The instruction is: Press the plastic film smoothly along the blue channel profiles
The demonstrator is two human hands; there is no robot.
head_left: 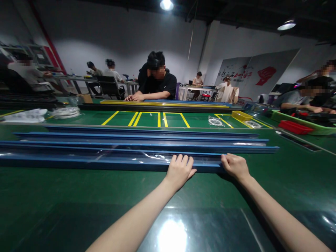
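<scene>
Nearest to me on the green table lies a long blue channel profile [78, 164], with shiny clear plastic along its trough. My left hand [180, 168] is closed over the profile, its fingers reaching across the trough and the thumb by the near edge. At the right end of the same profile, my right hand [235, 166] is closed around the tip, and its fingers hide that end. Just behind are several more blue profiles [162, 142], laid roughly parallel, one of them close behind my fingers.
Yellow tape lines [159, 119] mark the far tabletop. Bagged white coils [65, 112], a yellow tray [240, 116], a red tray [295, 127] and a green tray [325, 130] stand around. A co-worker [157, 80] in black sits opposite, behind yellow and black profiles [157, 105].
</scene>
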